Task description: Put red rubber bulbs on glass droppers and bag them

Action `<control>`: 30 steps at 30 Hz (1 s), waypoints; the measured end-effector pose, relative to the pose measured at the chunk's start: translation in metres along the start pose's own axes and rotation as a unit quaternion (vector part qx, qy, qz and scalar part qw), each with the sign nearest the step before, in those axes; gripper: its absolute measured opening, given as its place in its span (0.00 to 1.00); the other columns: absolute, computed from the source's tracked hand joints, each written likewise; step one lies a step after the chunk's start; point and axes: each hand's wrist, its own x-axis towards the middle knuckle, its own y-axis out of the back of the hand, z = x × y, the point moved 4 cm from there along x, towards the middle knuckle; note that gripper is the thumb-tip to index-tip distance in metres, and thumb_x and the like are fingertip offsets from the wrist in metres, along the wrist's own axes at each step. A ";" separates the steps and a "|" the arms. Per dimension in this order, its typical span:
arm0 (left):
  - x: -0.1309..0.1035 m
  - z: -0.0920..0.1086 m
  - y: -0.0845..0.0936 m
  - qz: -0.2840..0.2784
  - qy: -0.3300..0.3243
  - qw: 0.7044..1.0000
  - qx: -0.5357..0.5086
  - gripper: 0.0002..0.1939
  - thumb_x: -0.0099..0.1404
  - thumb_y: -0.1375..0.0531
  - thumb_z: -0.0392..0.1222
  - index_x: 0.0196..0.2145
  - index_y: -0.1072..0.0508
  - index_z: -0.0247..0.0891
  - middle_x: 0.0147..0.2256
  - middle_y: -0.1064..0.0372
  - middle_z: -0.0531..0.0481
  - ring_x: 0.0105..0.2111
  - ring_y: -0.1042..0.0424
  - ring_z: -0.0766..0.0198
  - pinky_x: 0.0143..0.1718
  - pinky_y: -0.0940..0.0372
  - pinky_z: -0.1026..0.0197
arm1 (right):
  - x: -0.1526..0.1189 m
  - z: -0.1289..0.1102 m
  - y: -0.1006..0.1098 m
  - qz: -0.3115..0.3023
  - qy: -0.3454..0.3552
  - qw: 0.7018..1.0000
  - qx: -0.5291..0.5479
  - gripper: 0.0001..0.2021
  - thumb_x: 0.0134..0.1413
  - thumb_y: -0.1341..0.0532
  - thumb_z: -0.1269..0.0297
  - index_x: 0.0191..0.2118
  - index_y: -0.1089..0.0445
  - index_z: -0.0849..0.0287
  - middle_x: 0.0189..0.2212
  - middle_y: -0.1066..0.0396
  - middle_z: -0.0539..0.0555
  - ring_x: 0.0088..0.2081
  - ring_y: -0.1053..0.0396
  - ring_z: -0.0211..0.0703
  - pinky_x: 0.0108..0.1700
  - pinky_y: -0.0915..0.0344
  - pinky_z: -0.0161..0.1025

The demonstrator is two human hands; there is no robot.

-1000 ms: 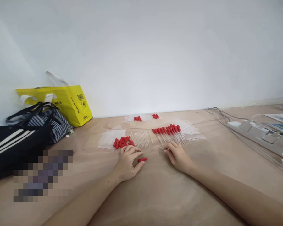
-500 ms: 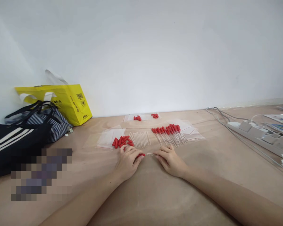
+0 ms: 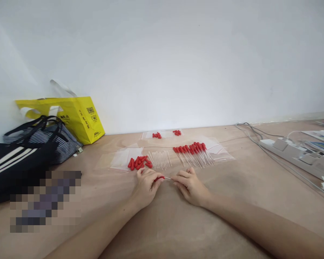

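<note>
On the tabletop [image 3: 162, 223], my left fingers [image 3: 157, 184] are pinching a red bulb [image 3: 160, 178] and my right fingers [image 3: 181, 178] a thin tube [image 3: 167, 178], the earlier gap closing as they're meeting.

The wide pale-brown tabletop [image 3: 140, 233] appears to be wood, smooth, with faint grain and a low sheen. The small red bulb-shaped caps [image 3: 138, 162] look like rubber, smooth and mostly matt. The thin straight whitish tubes [image 3: 160, 160] read as smooth translucent plastic. The flat clear rectangular bags [image 3: 122, 158] are thin plastic film, lightly glossy. The boxy bright-yellow carrier bag [image 3: 94, 129] looks like coated sheet, smooth with a slight sheen; the black bag with white stripes [image 3: 37, 168] is matt cloth. The long white power strip [image 3: 294, 158] shows hard, smooth plastic; the white wall [image 3: 199, 72] is matt and even
</note>
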 end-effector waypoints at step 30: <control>0.000 0.017 0.002 -0.020 -0.054 0.998 0.008 0.09 0.61 0.50 0.40 0.27 0.32 0.40 0.24 0.31 0.55 0.30 0.34 0.64 0.49 0.59 0.47 | 0.010 0.000 -0.006 -0.019 0.050 0.998 -0.025 0.11 0.54 0.51 0.73 0.36 0.32 0.59 0.27 0.34 0.52 0.29 0.41 0.36 0.35 0.53 0.38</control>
